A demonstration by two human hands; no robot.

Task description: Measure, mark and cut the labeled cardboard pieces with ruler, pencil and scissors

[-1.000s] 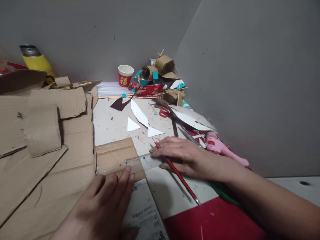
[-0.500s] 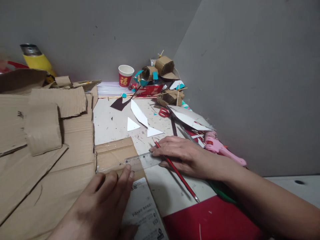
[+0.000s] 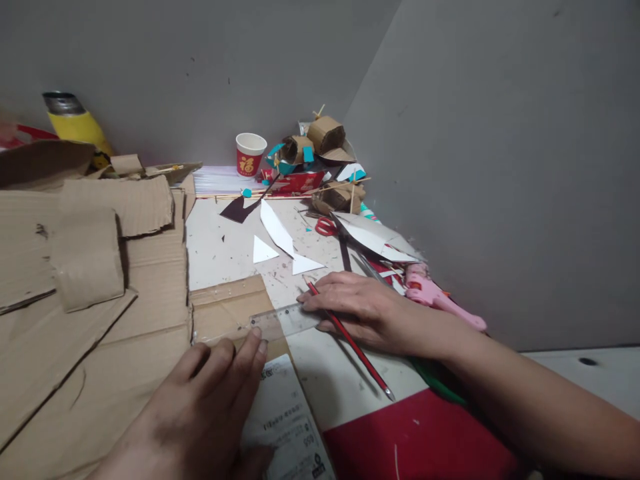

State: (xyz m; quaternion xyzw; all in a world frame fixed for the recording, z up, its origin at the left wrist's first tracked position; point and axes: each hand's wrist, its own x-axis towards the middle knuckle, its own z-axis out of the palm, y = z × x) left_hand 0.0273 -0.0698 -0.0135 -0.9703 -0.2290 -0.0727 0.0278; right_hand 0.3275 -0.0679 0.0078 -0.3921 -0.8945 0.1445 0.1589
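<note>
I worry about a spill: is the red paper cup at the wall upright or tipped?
Upright. The red paper cup stands on its base, its round white rim facing up. Its contents cannot be seen.

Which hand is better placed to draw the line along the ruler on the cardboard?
Right, probably. The right hand already has the red pencil under its fingers, at the clear ruler's right end. The left hand lies flat on the cardboard piece, fingertips at the ruler's edge.

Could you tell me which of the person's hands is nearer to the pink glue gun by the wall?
The right hand. It rests on the table just beside the pink glue gun, holding a red pencil. The left hand lies flat on the cardboard, farther off.
</note>
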